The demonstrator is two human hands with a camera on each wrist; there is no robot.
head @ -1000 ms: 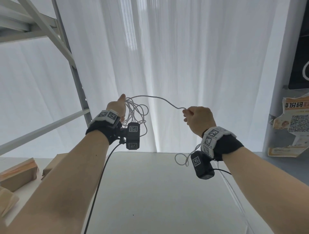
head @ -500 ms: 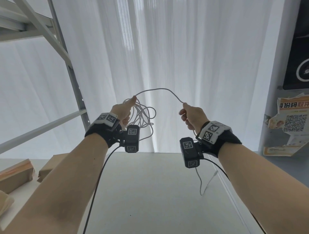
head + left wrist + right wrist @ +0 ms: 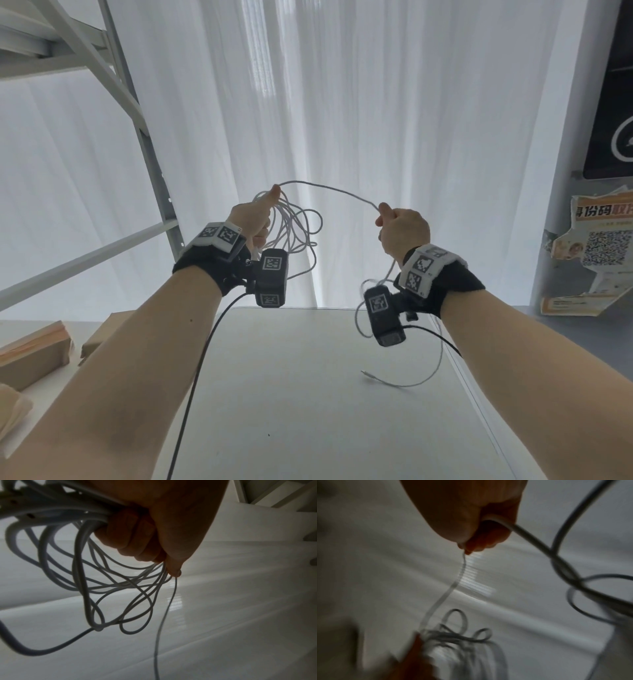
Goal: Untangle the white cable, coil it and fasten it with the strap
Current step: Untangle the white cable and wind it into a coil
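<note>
Above white table [image 3: 308, 394], white cable [image 3: 329, 190] spanning left hand [image 3: 250, 219] to right hand [image 3: 404, 231].

You face a backlit white curtain [image 3: 342, 120]; grey metal shelving [image 3: 137, 130] left, white table [image 3: 308, 394] below, torn posters [image 3: 596, 253] right.

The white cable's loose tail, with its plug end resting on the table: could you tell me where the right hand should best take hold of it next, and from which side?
Probably just below the right hand, where the white cable hangs free past the wrist. Come from above, sliding down the strand: the plug end lies flat on the table, harder to pinch, and the left hand holds the loops.
</note>
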